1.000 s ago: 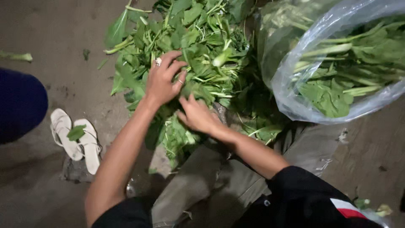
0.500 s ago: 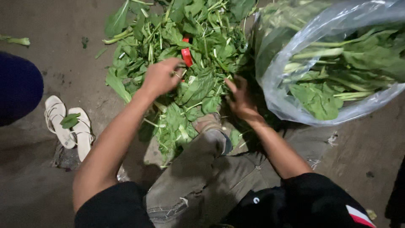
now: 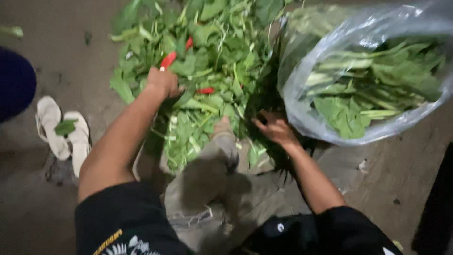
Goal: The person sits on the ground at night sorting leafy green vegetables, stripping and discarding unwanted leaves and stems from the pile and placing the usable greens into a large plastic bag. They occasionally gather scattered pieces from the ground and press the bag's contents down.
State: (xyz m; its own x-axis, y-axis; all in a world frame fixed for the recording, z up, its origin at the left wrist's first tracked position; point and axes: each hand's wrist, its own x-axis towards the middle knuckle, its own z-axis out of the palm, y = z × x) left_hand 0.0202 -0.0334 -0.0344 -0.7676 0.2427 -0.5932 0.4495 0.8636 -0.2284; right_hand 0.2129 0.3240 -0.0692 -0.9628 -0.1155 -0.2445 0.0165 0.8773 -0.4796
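One package in view: a large clear plastic bag [image 3: 330, 127], upper right, lying on the bare ground. Mouth open and facing the camera, rim rolled back, film glossy with pale grey-white highlights. Inside, long green leafy stalks [image 3: 377, 85], packed roughly lengthwise. The bag's left wall sits just beside the loose heap of green leaves [image 3: 212, 61]. No labels, signs or screens to be seen.

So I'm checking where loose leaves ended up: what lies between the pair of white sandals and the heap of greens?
In the head view, the person's left forearm crosses that stretch above bare ground; one stray leaf rests on the white sandals, short of the greens.
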